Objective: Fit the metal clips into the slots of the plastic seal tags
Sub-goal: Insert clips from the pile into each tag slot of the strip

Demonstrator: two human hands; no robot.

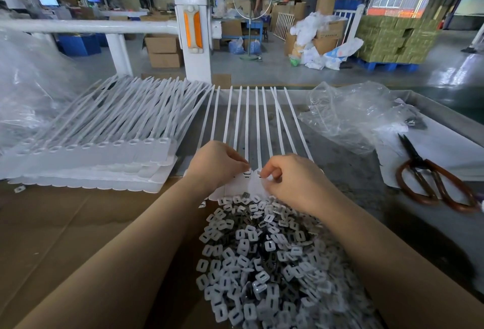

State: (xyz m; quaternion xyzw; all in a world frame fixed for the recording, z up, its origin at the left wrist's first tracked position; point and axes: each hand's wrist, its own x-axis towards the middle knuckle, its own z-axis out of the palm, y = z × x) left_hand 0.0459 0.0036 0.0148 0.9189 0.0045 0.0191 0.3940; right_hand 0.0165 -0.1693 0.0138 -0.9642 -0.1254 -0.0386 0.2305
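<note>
Fingertips of both hands meet at the middle of the frame, over the head end of a strip of seal tags (pixel 242 180). The left hand (pixel 214 162) has thumb and forefinger drawn together in a pinch at the top edge of one tag head; the right hand (pixel 289 179) curls its fingers in a matching pinch just beside it, on the neighbouring head. Each pinch seems to press something small against the plastic, probably a clip, but what lies between the fingertips is too small to tell. Dark slot marks show on the tag heads between the two hands.

Long axis of the tags runs straight away from the fingers, toward the top of the frame: the thin white tails (pixel 247 119) fan upward over the grey table (pixel 340 177), side by side. The slots therefore sit right under the fingertips, equally near to both hands.

Below the hands, in the lower middle, lies the heap of metal clips (pixel 262 258), touching the near edge of the strip; a fresh clip is a short reach downward for either hand. At middle left rests a stack of more tags (pixel 104 156). At right lie scissors (pixel 432 177) and a crumpled plastic bag (pixel 351 114).
</note>
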